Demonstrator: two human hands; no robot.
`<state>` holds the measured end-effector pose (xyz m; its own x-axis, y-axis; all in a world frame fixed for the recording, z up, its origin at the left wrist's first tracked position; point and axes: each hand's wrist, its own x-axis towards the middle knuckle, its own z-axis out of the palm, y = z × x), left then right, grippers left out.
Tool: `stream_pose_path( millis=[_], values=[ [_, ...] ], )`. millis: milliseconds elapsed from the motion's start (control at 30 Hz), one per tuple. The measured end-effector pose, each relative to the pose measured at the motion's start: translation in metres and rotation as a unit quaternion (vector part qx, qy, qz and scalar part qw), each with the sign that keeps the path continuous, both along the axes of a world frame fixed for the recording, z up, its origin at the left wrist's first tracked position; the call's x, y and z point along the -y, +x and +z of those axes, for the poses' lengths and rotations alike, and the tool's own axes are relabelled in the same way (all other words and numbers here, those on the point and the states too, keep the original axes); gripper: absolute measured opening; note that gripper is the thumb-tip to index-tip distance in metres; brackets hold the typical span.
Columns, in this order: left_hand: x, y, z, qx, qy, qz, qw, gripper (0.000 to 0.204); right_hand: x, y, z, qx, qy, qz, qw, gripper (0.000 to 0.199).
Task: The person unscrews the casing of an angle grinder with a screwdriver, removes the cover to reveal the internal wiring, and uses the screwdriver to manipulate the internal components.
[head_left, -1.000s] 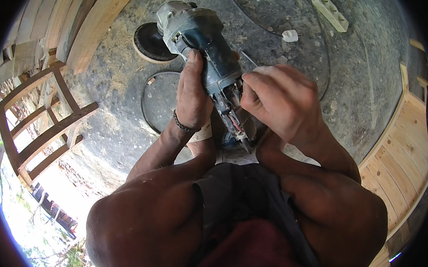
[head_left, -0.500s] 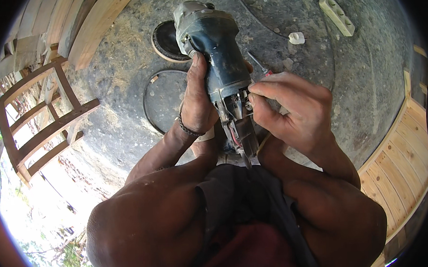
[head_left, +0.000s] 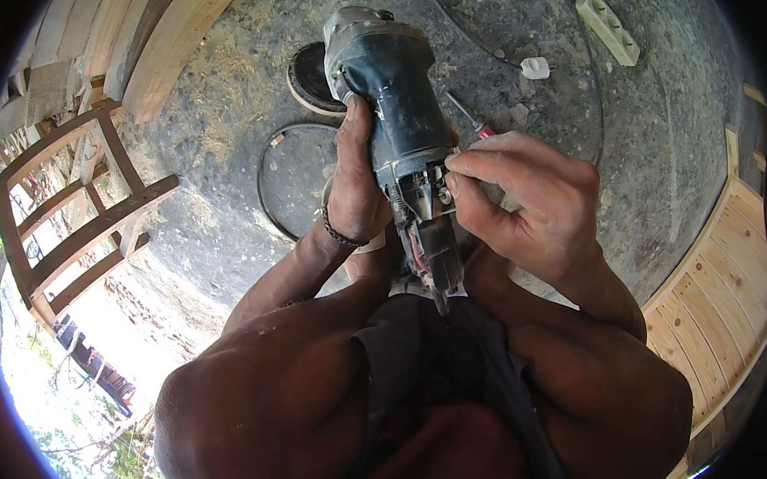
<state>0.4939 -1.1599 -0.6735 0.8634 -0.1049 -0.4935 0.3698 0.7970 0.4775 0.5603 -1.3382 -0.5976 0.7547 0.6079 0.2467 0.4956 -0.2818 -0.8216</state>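
Observation:
A dark blue angle grinder (head_left: 405, 101) with a grey metal head hangs in front of me, its head pointing away. My left hand (head_left: 357, 185) grips the body from the left and below, thumb up along its side. The rear cover is off, so the inner parts (head_left: 426, 205), with a spring, a red wire and a black block, lie bare. At the right edge of this opening my right hand (head_left: 540, 203) pinches thumb and forefinger together; whatever is between the fingertips is too small to name. Beside the head shows a round black pad (head_left: 312, 76) with a pale rim.
A screwdriver (head_left: 470, 116) with a red handle lies on the stained floor beyond my right hand. Further off are a white plug (head_left: 536, 68) and a power strip (head_left: 607, 26). A black cable (head_left: 263, 193) loops at left. Wooden frames (head_left: 100, 216) stand left, a slatted pine piece (head_left: 703, 311) right.
The grinder has shifted slightly right and turned a little, with the pad moving alongside. Its bare rear end faces up more. The right hand keeps its pinch at the opening.

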Motion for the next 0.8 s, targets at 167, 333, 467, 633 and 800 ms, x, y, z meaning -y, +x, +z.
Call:
stream_pose_path(
  millis=[167,333,467,633,800],
  values=[
    [0.001,-0.001,0.0,-0.025,-0.014,0.01,1.0,0.084,-0.002,0.001,-0.006,0.016,0.028,-0.013,0.999,0.02],
    [0.001,-0.001,0.003,-0.03,0.005,0.001,1.0,0.083,-0.002,0.0,-0.006,0.006,0.032,-0.013,0.999,0.019],
    [-0.001,-0.001,0.001,-0.035,-0.001,-0.007,0.999,0.08,0.0,0.002,-0.004,-0.006,0.017,-0.011,1.0,0.019],
    [0.004,0.004,-0.002,-0.007,-0.003,0.024,1.0,0.06,0.009,0.005,-0.008,-0.014,-0.002,-0.034,0.999,0.019],
    [0.008,0.007,0.006,-0.003,0.033,0.041,0.999,0.053,0.009,0.004,-0.011,0.008,-0.019,-0.039,0.999,0.018]
  ],
)
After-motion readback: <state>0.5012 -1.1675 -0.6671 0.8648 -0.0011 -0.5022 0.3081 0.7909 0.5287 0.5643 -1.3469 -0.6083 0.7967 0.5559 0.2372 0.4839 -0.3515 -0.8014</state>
